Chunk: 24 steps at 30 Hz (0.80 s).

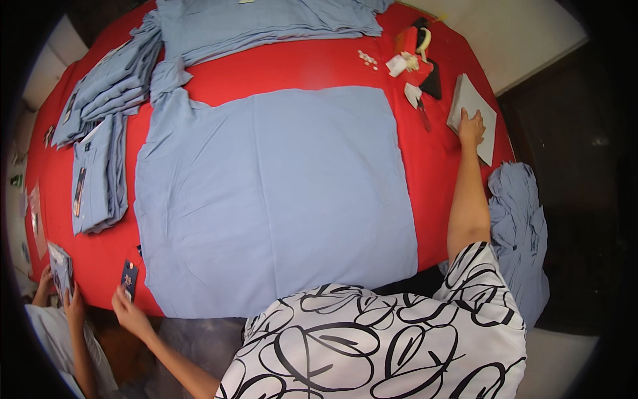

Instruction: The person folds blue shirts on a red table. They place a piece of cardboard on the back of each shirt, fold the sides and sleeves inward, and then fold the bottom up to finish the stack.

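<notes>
A light blue garment (319, 179) lies spread flat, its back upward, in front of me. At its lower left edge my left hand (131, 314) pinches the lower end of a dark navy hang tag (129, 276). Over to the right, my right hand (472, 126) lies with fingers apart on a stack of white rectangular sheets (487, 141). Its fingertips touch the top sheet near the stack's left side; whether they grip one is unclear.
A red cloth (432, 226) covers the table. Folded blue shirts (100, 179) and more blue garments (266, 26) lie left and far. White buttons (367, 60), tape (424, 41) and a dark phone-like slab (432, 80) sit far right. Another person's hands (72, 302) hold a packed garment.
</notes>
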Tool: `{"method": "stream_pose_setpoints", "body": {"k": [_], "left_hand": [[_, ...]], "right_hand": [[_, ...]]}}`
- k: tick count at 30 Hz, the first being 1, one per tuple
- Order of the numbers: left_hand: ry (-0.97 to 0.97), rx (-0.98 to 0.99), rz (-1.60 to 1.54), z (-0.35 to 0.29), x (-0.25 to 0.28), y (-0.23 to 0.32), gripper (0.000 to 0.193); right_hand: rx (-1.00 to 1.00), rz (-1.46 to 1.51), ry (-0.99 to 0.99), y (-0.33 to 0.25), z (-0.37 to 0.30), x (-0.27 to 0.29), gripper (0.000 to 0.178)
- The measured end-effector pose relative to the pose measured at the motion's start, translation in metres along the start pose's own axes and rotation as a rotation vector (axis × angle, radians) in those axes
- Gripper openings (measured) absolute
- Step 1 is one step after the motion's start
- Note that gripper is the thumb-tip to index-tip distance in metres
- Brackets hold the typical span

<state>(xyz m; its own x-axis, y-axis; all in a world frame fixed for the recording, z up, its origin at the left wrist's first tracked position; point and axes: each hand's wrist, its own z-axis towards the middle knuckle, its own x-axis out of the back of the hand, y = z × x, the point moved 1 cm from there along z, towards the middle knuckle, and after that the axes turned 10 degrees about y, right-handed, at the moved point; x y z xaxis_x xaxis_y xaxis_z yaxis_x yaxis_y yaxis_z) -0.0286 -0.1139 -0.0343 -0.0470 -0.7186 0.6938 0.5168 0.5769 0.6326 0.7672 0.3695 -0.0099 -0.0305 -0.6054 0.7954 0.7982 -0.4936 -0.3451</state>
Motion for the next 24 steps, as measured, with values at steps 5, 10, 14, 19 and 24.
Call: {"method": "stream_pose_setpoints", "body": {"k": [5, 10, 14, 19, 24], "left_hand": [[-0.185, -0.265, -0.065, 0.021, -0.077, 0.061, 0.037], [-0.157, -0.334, 0.068, 0.043, -0.119, 0.087, 0.040], [-0.140, -0.374, 0.070, 0.055, -0.148, 0.093, 0.045], [-0.175, -0.254, -0.057, 0.049, -0.123, 0.115, 0.029], [-0.280, -0.091, -0.295, 0.053, -0.130, 0.115, 0.035]], "right_hand": [[-0.037, -0.104, -0.418, 0.006, 0.023, -0.037, 0.101], [0.013, 0.435, -0.617, 0.020, 0.028, -0.045, 0.085], [0.330, 0.036, -0.410, 0.085, 0.104, -0.003, 0.047], [0.481, 0.103, -0.195, 0.016, 0.067, 0.089, 0.042], [0.616, 0.889, -0.528, -0.096, -0.064, 0.263, 0.036]]}}
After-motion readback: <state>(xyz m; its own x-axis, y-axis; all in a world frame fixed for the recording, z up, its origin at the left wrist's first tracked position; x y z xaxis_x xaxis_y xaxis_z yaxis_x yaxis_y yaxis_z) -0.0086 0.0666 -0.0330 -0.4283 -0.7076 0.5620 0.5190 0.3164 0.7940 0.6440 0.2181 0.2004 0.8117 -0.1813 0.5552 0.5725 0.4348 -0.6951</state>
